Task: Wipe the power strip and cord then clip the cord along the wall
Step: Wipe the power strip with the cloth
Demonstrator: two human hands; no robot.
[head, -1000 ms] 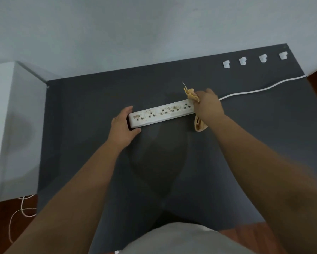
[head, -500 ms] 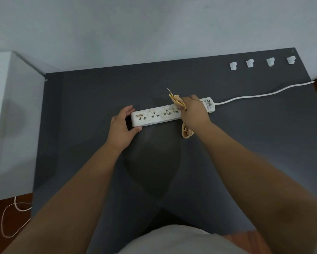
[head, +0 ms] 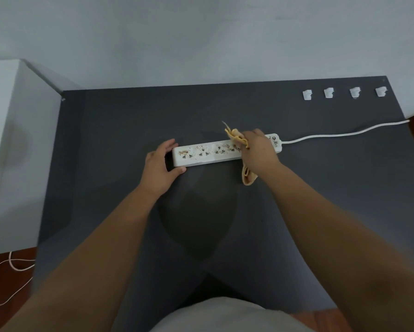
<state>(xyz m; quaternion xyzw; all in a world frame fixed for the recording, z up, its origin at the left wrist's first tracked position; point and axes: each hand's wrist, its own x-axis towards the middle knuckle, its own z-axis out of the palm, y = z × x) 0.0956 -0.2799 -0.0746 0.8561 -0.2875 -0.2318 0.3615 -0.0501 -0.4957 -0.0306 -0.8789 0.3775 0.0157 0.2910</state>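
Wiping the power strip [head: 202, 153], lying mid-way across the dark mat [head: 119, 130], socket face up and speckled with brown grime. Left hand [head: 159, 167] bracing the far-left end, fingers and thumb curled round its corner. Right hand [head: 258, 152] pinching a yellow cloth [head: 237, 137] onto the sockets near the cord [head: 344, 133] end. Likely trouble: crumbs pushed down into socket holes by a hard swipe; strip skidding if bracing slackens; clips [head: 329, 92] untouched.
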